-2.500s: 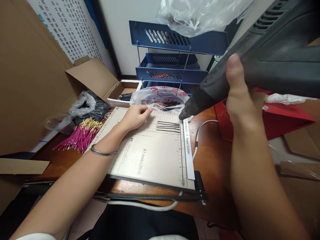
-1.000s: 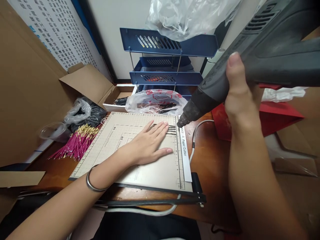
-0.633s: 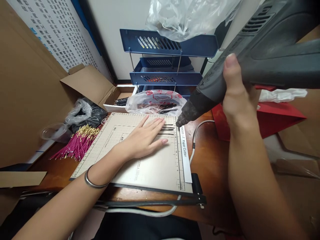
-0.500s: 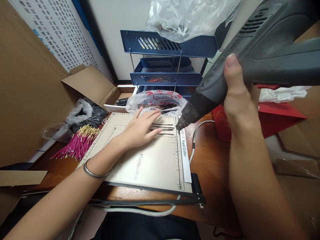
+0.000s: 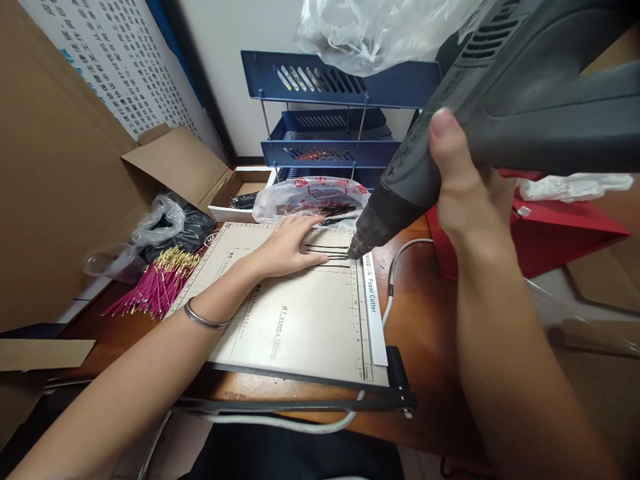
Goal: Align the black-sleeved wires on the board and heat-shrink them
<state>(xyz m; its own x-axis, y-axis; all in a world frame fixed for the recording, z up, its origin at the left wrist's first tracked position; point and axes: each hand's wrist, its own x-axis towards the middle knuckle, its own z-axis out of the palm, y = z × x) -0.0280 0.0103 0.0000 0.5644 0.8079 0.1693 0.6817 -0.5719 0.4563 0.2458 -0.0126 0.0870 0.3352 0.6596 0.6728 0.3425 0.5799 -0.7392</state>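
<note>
Right hand (image 5: 465, 193): clenched around the grey heat gun (image 5: 500, 100), thumb up along its side; raised over the right edge of the paper cutter board (image 5: 295, 320).
Heat gun nozzle: dark tip pointing down-left, just at the right ends of the thin black tubes (image 5: 330, 252), near the board's ruler strip.
Left hand (image 5: 287, 243): lying flat, fingers spread and gripping nothing; pressed on the far part of the board, fingertips on the left ends of the black tubes.
Black tubes: a few thin strands lying side by side across the far right part of the board, between left hand and nozzle.
Bracelet (image 5: 203, 320): metal band on the left wrist, over the board's left edge.
Pink wires (image 5: 155, 283): bundle with gold tips, on the desk left of the board.
Printed plastic bag (image 5: 310, 197): just beyond the board's far edge, black pieces inside.
Blue tray rack (image 5: 330, 127): behind the board, against the wall, clear bag on top.
Open cardboard box (image 5: 200, 170): beyond the board's far left corner.
White cable (image 5: 395, 273): on the desk, right of the board.
Red box (image 5: 550, 227): well right of the board, behind the right arm.
</note>
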